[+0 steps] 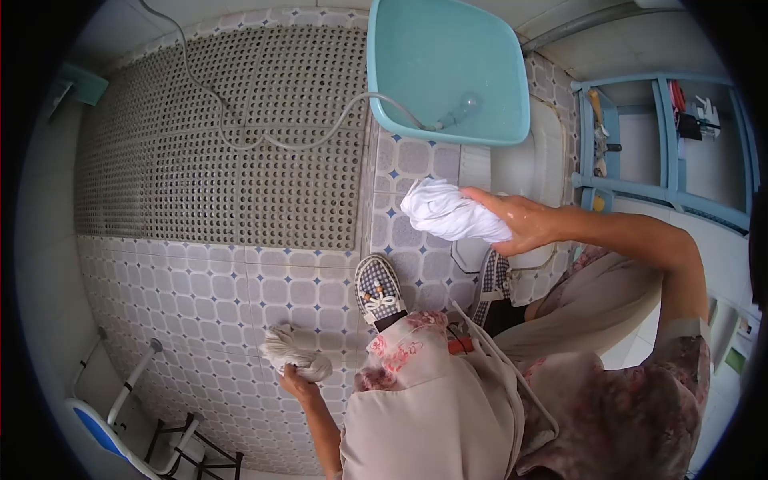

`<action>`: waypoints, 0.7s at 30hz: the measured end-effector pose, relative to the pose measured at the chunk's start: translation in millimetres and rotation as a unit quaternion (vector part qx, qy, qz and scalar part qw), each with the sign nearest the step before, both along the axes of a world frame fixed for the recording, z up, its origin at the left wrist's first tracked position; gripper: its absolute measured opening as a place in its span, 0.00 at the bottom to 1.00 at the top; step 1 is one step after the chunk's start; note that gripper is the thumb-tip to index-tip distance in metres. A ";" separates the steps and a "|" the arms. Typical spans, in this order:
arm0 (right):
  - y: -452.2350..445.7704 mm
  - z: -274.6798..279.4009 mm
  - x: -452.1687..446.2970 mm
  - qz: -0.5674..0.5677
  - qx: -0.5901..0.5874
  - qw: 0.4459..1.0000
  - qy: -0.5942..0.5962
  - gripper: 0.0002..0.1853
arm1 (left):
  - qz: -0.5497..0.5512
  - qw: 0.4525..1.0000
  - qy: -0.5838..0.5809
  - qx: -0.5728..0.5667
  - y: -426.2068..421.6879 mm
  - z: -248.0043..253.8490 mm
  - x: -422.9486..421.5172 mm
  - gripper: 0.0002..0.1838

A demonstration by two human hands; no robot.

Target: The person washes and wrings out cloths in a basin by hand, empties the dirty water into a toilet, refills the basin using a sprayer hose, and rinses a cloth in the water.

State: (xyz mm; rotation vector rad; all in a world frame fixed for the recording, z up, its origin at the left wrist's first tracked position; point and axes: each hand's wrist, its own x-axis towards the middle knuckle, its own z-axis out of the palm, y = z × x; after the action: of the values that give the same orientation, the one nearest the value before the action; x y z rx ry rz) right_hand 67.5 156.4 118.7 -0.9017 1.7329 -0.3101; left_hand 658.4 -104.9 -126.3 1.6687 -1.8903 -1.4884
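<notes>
My right hand (pixel 520 224) is closed around a bunched white cloth (pixel 448 210), which is held over the tiled floor just in front of the blue basin. Lower on the left, my left hand (pixel 300 386) grips a crumpled greyish-beige cloth (pixel 298 352) by its near end. Both cloths are wadded up, so what kind of item each one is cannot be made out. A light blue plastic basin (pixel 512 88) stands at the top. Inside it lies a clear shower head (pixel 468 106) on a grey hose (pixel 320 139).
A perforated grey mat (pixel 240 160) covers the floor on the left. Under the basin's near edge is a white squat toilet (pixel 544 176). A blue shelf (pixel 668 144) with brushes stands right. At lower left is a blue-and-white seat (pixel 104 436). My checked shoe (pixel 379 286) is on the tiles.
</notes>
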 end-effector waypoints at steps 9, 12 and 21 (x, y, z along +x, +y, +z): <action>20.8 -129.6 15.2 0.140 -0.191 0.963 0.130 0.53 | 0.124 0.940 0.302 0.102 -72.2 116.7 -170.4 0.31; 20.8 -123.5 12.4 0.187 -0.162 0.957 0.150 0.50 | 0.086 0.965 0.242 0.042 -98.5 140.8 -231.3 0.29; -50.8 1.3 -98.7 -0.292 -0.152 0.935 -0.130 0.42 | -0.349 0.856 0.299 0.238 -51.1 274.6 -569.3 0.37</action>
State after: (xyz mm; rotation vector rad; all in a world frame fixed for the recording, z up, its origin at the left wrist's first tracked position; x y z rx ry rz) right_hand -31.3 105.7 120.0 -0.5026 1.6951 -1.0672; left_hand 89.2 -156.0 148.2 0.4330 -1.9026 -2.5339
